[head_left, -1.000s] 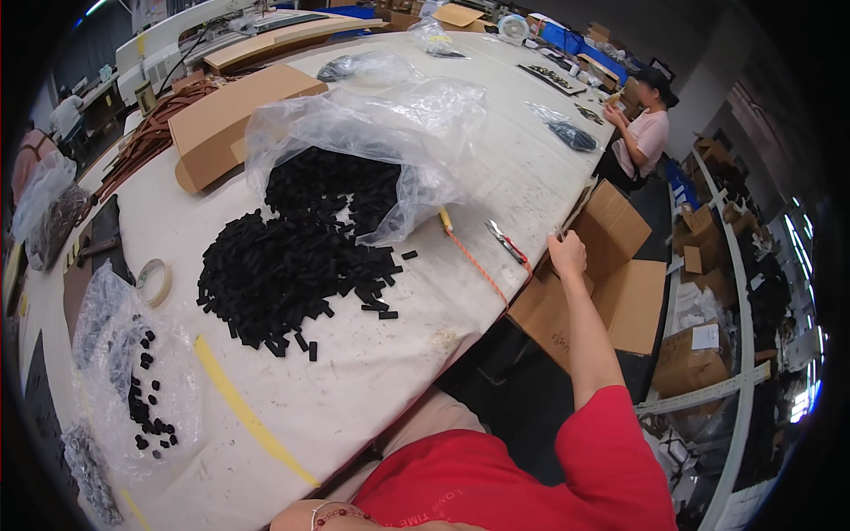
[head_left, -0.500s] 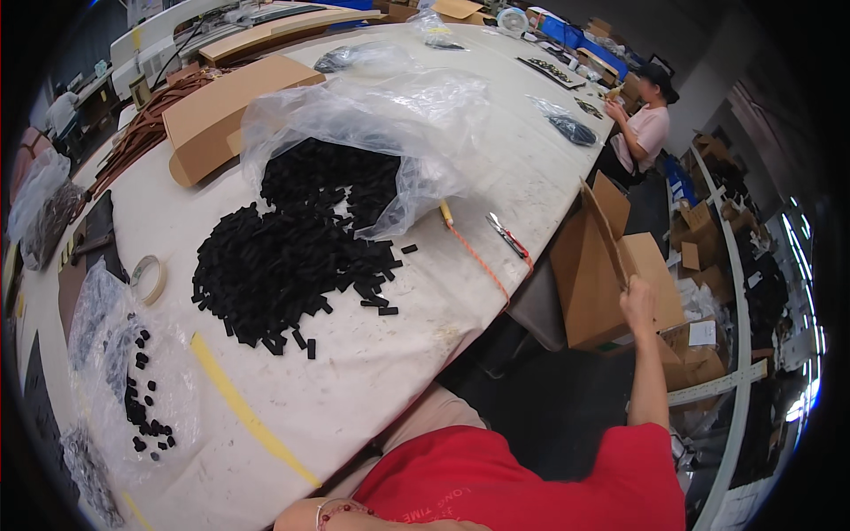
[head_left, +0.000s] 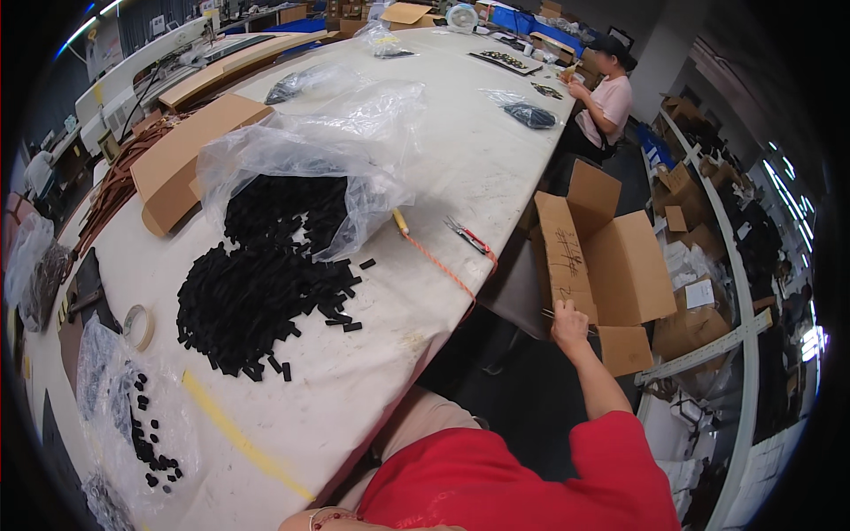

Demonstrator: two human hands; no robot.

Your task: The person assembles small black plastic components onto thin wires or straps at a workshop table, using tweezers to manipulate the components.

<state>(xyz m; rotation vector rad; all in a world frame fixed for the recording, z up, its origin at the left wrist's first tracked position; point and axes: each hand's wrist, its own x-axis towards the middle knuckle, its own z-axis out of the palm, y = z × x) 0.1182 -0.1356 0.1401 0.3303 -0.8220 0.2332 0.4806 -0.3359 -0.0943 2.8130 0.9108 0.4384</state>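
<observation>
While an open brown cardboard box (head_left: 633, 265) sits just off the white tabletop's (head_left: 372, 380) right edge, right hand (head_left: 571, 327) has fingers closed on its flap; left hand, cannot tell. Near that edge: red-handled metal tool (head_left: 476, 241). Across tabletop: heaped small black rectangular pieces (head_left: 252, 305), clear plastic bag (head_left: 305, 149).

It looks like a workshop or small factory floor — a long, pale-covered worktable (head_left: 478, 159) carries a heap of small black pieces (head_left: 248, 310), a clear plastic bag (head_left: 266, 150) and red-handled snips (head_left: 469, 236). A white machine (head_left: 148, 66) stands behind, a co-worker (head_left: 609, 104) sits farther along, and an open carton (head_left: 629, 265) is beside the table — near shelving (head_left: 713, 349) crowded with boxes (head_left: 686, 332).
</observation>
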